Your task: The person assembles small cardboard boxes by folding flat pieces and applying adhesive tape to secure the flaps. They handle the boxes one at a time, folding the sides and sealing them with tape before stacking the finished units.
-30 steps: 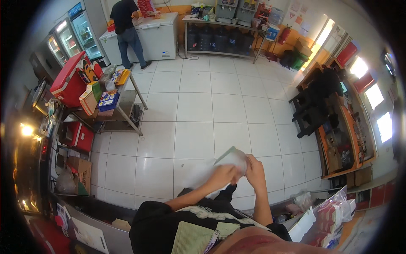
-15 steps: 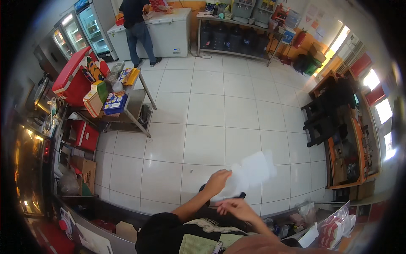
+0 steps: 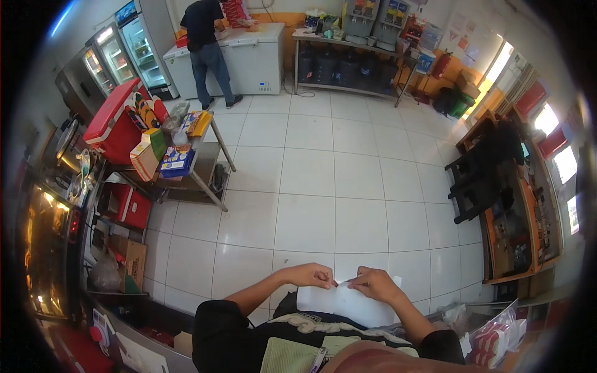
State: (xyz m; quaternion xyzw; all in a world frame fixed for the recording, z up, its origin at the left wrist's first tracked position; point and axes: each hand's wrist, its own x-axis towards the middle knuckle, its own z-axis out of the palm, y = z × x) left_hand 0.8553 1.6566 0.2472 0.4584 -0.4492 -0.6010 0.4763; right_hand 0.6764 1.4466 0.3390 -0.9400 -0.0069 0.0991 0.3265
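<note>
A white, paper-like sheet hangs in front of my body, with a fold or overlap near its middle. My left hand is closed in a pinch at its upper edge, the fingertips close to the middle. Just to the right, my right hand pinches the same edge, thumb and fingers pressed together. A small gap separates the two hands. The lower part of the sheet lies against my dark clothing and apron, and whether it has one layer or more I cannot tell.
A metal table with boxes and a red cooler stands at left. A person works by a white chest freezer at the back. Dark stools stand at right. A low counter runs close before me.
The white sheet, blurred and out to the right before, is now close to my body. My right hand, apart from it earlier, has come up and grips its edge beside my left hand.
</note>
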